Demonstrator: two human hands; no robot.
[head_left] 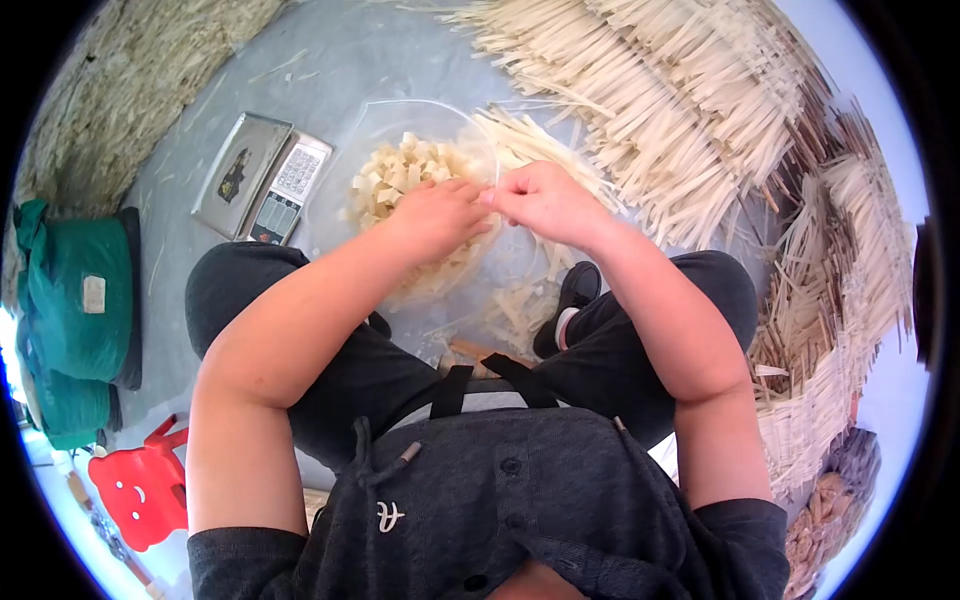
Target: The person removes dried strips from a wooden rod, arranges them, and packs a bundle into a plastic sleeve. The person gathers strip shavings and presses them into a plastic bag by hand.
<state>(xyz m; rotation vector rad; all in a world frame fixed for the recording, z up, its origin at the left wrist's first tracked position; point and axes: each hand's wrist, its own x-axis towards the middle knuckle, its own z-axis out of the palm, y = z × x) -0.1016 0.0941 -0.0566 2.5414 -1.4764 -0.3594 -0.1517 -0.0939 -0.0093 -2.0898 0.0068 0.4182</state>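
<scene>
A clear plastic bag (345,165) lies spread on the grey floor between my knees, its rim curving behind my hands. Pale, short-cut pieces of dried strips (405,165) are heaped inside it. My right hand (550,203) is closed, thumb and forefinger pinching the bag's edge at the right of the heap. My left hand (440,215) reaches across the pieces, fingers together and bent, their tips meeting the right thumb at that same edge. The left thumb is hidden beneath the hand.
A digital scale (262,180) lies at the left. Long pale strips (640,110) are stacked at the upper right, with loose ones (545,145) by the bag. Green bags (80,300) and a red plastic stool (140,485) stand far left. My shoe (572,300) is close to the bag.
</scene>
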